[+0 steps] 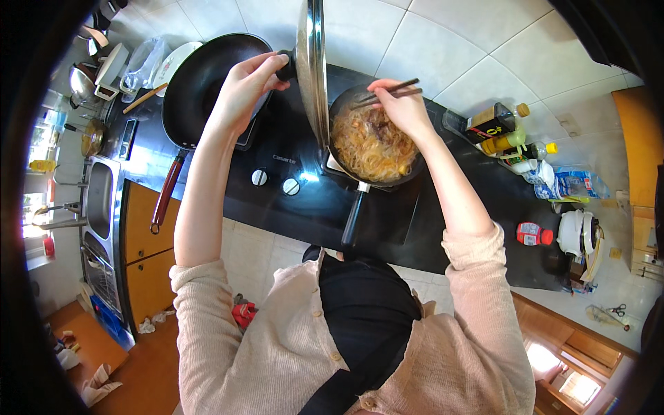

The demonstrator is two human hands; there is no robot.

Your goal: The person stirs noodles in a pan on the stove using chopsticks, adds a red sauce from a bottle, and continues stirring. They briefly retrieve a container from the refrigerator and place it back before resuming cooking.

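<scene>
By its black knob, my left hand (254, 83) holds a pan lid (313, 78) tilted nearly on edge, at the left rim of a frying pan (355, 180). Glass noodles (376, 140) with bits of other food fill that pan, which sits on the right burner, its black handle pointing towards me. Over the pan's upper part, my right hand (397, 101) grips a pair of dark chopsticks (404, 88). Their lower ends are at the noodles near the far rim; whether they grip any is not clear. A black wok (199, 88) with a red-brown handle stands on the left.
Two white-marked knobs (275, 181) are on the cooktop's front part. Seasoning bottles (498, 127) line the wall at right, with a red-capped bottle (531, 234) and a white appliance (570, 232) nearer. Left are a phone-like device (127, 139), a wooden stick (145, 98) and a steel sink (100, 199).
</scene>
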